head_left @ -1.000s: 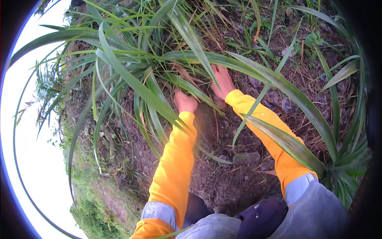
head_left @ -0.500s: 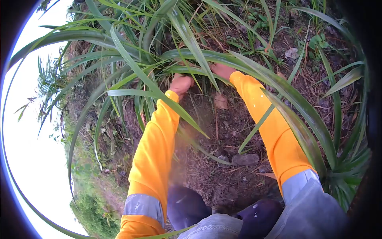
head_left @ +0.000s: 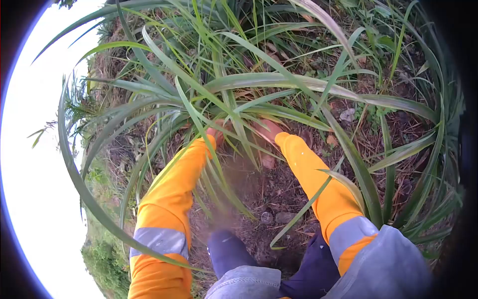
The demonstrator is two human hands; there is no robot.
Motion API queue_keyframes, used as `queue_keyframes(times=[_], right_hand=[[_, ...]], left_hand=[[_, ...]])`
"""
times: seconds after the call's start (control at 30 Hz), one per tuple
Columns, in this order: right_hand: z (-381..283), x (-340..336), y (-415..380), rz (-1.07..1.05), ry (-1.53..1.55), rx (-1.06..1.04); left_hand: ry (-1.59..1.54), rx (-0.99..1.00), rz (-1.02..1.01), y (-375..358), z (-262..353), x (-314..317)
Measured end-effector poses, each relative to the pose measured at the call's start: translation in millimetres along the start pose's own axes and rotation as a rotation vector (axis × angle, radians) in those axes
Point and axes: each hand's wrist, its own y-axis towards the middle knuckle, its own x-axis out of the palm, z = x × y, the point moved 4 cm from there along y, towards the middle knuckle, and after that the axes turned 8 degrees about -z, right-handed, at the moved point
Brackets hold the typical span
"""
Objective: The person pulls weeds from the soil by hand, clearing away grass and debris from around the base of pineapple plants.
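Both arms, in orange sleeves with grey bands, reach to the base of a large plant with long green leaves. My left hand is at the left side of the base, with leaves crossing over it and its fingers hidden. To the right, my right hand is among the lower leaves, its fingertips also covered by foliage. What either hand grips cannot be made out. Between and just below the hands lies a reddish-brown stone on the soil.
Dark stones lie on the brown soil near my knees. More long-leaved plants stand at the right. A pale crumpled piece lies on the ground at upper right. Green bushes and bright sky are at the left.
The view has shifted, so the hands and the stone appear lower. Leaves around the hands have moved and now cover more of them. Both hands remain at the plant's base.
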Motion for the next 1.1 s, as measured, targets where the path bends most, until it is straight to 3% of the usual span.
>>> queue_keyframes(times=[0.03, 0.07, 0.1, 0.2, 0.3, 0.43, 0.47, 0.57, 0.6, 0.67, 0.7, 0.73, 0.77, 0.83, 1.03, 1.1], right_hand=[[-13, 0, -7, 0.083, -0.025, -0.026], [-8, 9, -2, 0.134, -0.051, 0.085], [5, 14, 2, 0.185, -0.079, 0.199], [-2, 16, -3, 0.187, 0.017, 0.212], [6, 21, 3, 0.414, 0.001, -0.107], [5, 24, 8, 0.335, -0.072, -0.002], [5, 26, 9, 0.390, -0.112, -0.043], [8, 26, 7, 0.298, -0.131, 0.027], [9, 28, 12, 0.377, -0.163, -0.032], [-10, 24, 7, 0.371, -0.168, 0.050], [-13, 26, -1, 0.358, -0.177, 0.099], [14, 34, 10, 0.458, -0.209, 0.076], [11, 31, 10, 0.446, -0.245, 0.061], [-10, 25, 4, 0.429, -0.306, 0.028], [-19, 14, 2, 0.362, -0.086, 0.186], [-10, 10, 1, 0.387, 0.097, 0.104]], left_hand=[[-0.151, -0.006, 0.000, 1, 3, -8], [-0.223, -0.028, -0.010, 0, 5, -18], [0.041, -0.090, 0.082, 1, 25, -7], [0.837, -0.283, 0.367, -16, 95, 18], [1.258, 0.186, 0.414, -27, 75, -44], [0.646, 0.498, 0.361, -40, 83, -35], [0.484, 0.525, 0.319, -42, 87, -31], [-0.226, 0.554, 0.181, -39, 111, -13], [-0.715, 0.532, 0.126, -33, 113, -29], [-1.708, 0.410, -0.002, -43, 93, -64], [-2.411, 0.442, -0.171, -51, 96, -52], [-3.125, 0.351, -0.321, -60, 100, -38], [-4.005, 0.286, -0.700, -64, 136, -14], [-3.971, 0.488, -0.745, -63, 142, -15], [-4.015, 0.508, -0.602, -59, 161, -7], [-3.986, 0.638, -0.623, -59, 156, -10]])
